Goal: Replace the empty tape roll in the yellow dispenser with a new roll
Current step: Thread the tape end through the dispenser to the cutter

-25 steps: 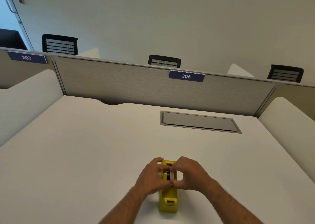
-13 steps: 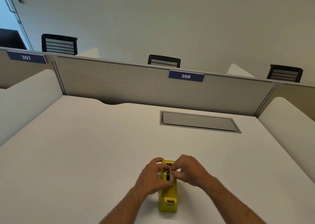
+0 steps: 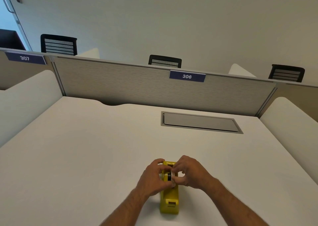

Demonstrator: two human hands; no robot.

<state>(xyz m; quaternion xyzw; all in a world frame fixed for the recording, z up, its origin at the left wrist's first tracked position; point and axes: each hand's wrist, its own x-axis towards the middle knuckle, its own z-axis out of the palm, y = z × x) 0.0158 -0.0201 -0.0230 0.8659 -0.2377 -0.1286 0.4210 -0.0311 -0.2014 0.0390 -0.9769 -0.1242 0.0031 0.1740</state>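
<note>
The yellow tape dispenser (image 3: pixel 169 203) stands on the white desk (image 3: pixel 86 157), its cutter end toward me. My left hand (image 3: pixel 151 179) wraps its left side at the roll bay. My right hand (image 3: pixel 191 172) pinches a pale tape roll (image 3: pixel 175 180) with a black hub (image 3: pixel 169 177), holding it at the right of the bay and partly out of the dispenser. Fingers cover most of the roll.
A grey cable hatch (image 3: pixel 200 122) is set into the desk at the back right. A fabric partition (image 3: pixel 154 88) with a "306" label closes the far side. White side panels flank the desk, and black chair backs show beyond.
My right hand has shifted slightly right and its fingers have loosened, showing more of the pale roll beside the dispenser. The left hand and dispenser stay put.
</note>
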